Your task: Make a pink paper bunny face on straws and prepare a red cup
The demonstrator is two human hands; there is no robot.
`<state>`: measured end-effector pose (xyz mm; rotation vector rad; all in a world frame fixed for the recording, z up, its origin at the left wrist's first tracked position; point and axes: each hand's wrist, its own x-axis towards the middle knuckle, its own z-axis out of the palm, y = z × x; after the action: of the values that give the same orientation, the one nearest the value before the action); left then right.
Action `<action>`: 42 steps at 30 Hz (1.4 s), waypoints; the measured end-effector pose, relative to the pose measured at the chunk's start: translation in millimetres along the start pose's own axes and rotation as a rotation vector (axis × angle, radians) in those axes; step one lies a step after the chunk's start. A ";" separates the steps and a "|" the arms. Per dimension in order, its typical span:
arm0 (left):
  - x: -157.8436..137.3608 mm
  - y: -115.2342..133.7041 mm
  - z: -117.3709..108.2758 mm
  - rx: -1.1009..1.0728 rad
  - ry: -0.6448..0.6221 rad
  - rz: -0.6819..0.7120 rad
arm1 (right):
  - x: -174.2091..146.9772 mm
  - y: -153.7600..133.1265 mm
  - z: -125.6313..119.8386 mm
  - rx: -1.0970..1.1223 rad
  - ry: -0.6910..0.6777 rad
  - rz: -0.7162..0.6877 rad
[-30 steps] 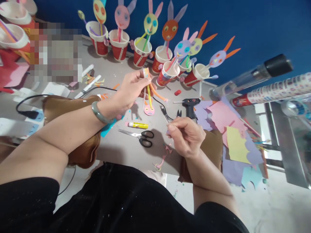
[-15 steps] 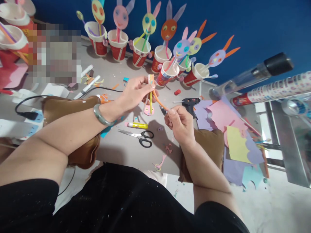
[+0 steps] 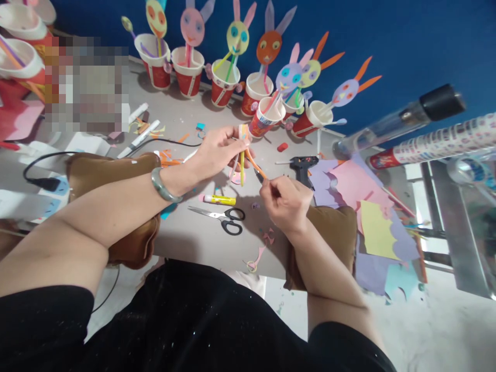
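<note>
My left hand (image 3: 220, 151), with a green bangle on its wrist, is closed in a pinch on several colored strips. A yellow strip (image 3: 242, 168) hangs down from its fingers, and an orange strip (image 3: 254, 164) curves across toward my right hand. Closed, my right hand (image 3: 287, 200) grips the lower end of the orange strip. Partly hidden behind the strips is a round pink paper piece (image 3: 236, 178). Below the hands lie a yellow glue stick (image 3: 220, 200) and black-handled scissors (image 3: 228, 219), their blades pointing left.
Red paper cups (image 3: 189, 77) with rabbit faces line the blue wall. A black glue gun (image 3: 304, 168) lies right of my hands. Colored paper sheets (image 3: 377, 230) and a cup stack (image 3: 434, 142) are further right. Brown cushions (image 3: 329, 237) sit beneath both forearms; a power strip (image 3: 54, 194) is left.
My left hand has shifted slightly right and down with the strips. My right hand has turned, knuckles more upward, and moved a little lower. The pink piece is more covered by the strips.
</note>
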<state>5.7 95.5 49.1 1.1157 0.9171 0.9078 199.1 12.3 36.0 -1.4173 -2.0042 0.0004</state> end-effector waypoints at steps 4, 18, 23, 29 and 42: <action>-0.8 -2.2 1.0 0.008 -0.008 -0.021 | 1.4 3.0 -1.3 -0.187 -0.065 -0.225; -7.3 2.2 10.0 -0.061 -0.037 -0.210 | 2.8 10.5 -6.9 -0.028 -0.128 -0.582; -4.5 3.6 7.4 -0.052 -0.028 -0.202 | -5.5 3.5 -11.9 -0.028 -0.168 -0.645; 11.4 13.5 -15.5 0.003 0.148 -0.073 | -16.6 -16.2 -19.6 0.080 -0.135 -0.658; 12.8 -5.3 -13.0 0.069 0.105 -0.011 | 4.5 22.6 -22.8 0.082 -0.886 -0.076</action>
<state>-1.2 110.5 39.7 1.1288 1.0459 0.9384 229.0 17.0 47.7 -1.4133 -2.7014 0.7916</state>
